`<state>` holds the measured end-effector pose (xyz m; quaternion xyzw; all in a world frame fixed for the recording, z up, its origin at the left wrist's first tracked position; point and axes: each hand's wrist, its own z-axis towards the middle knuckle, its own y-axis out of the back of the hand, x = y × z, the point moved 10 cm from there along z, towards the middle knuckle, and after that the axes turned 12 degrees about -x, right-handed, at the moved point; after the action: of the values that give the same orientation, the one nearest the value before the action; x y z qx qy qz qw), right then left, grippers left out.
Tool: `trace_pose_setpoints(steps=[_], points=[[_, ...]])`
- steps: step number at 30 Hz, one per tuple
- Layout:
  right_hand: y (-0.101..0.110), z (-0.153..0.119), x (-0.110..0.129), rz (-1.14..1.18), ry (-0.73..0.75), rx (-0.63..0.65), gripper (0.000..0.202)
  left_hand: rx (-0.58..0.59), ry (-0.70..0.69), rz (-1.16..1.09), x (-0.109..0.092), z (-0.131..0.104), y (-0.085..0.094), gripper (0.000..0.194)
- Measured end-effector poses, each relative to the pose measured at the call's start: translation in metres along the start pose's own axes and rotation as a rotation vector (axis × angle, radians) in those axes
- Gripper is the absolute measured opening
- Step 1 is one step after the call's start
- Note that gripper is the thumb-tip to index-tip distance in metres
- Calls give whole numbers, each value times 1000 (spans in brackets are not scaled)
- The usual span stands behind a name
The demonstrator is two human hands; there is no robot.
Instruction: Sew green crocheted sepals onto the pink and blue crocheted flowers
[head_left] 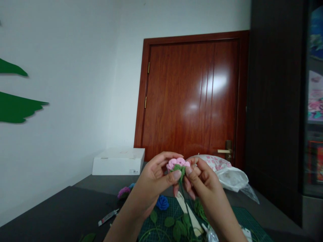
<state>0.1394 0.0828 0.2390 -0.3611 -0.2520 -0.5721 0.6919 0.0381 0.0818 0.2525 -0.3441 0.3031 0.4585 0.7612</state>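
Note:
A pink crocheted flower (178, 162) with a green base and a thin dark green stem is held up above the table. My left hand (163, 173) is closed around its left side, the thumb pressed on the green base. From the right, my right hand (202, 176) pinches the flower's edge and base between thumb and fingers. The stem hangs down between both hands. Below lie a blue crocheted rose (162, 202) and several green leaves (178, 228) on a green cutting mat (146, 218).
A white box (118, 162) stands at the back left. White plastic bags (232, 179) lie at the back right. A glue tube (108, 217), a pink-purple flower (123, 192), a pale wooden strip (190, 215) and green yarn (200, 211) lie on the dark table (50, 215).

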Motion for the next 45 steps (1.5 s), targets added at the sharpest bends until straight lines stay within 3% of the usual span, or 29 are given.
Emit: trace_pose_setpoints(steps=[2,5,10,13,17,23,29,45], points=[[1,0,3,-9,31,10,26,-24,-10,-1,-1,0,2,32],[18,-2,19,-148,169,-69,17,-56,-50,35,-5,3,6,30],[46,-11,55,-670,444,-166,16,-58,-112,39,-12,5,8,24],[42,-20,74,-850,642,-134,16,-38,-156,23,-15,3,9,22],[25,-32,84,-965,800,-81,32,-37,-209,32,-19,0,12,29],[8,-45,92,-956,858,-56,12,2,-245,74,-21,-2,10,16],[5,-50,100,-1006,957,-76,12,-8,-245,88,-22,1,13,15],[5,-54,100,-1040,976,-91,11,-13,-279,55,-27,-3,12,14]])
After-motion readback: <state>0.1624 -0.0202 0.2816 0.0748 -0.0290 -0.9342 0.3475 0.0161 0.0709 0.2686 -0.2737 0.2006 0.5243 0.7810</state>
